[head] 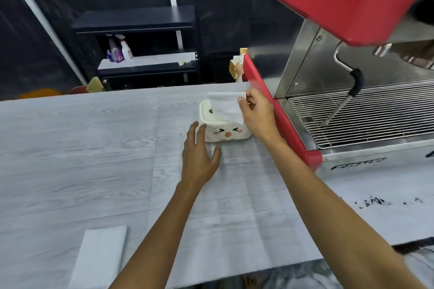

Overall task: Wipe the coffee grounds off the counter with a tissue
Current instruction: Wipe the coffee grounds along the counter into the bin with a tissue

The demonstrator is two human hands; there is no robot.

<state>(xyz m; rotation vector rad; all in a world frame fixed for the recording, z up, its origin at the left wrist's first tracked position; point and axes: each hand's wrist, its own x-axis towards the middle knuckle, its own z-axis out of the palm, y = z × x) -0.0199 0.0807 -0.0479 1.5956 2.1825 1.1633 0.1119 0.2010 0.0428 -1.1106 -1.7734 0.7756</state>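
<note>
Grey counter [94,148]: right hand [257,116] pinches tissue [226,105] upright; left hand [199,155] relaxed.

The counter [82,152] shows a matt, pale grey wood grain. The tissue [226,105] looks like thin white paper, its box [225,134] soft and cloth-like. The espresso machine [347,0] has glossy red panels and a metal wire grate [366,115].

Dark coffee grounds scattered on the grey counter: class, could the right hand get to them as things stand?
Probably yes. The dark coffee grounds lie on open grey wood-grain counter before the red espresso machine, nothing covering them; the right hand, pinching a white tissue, has a free path.
</note>
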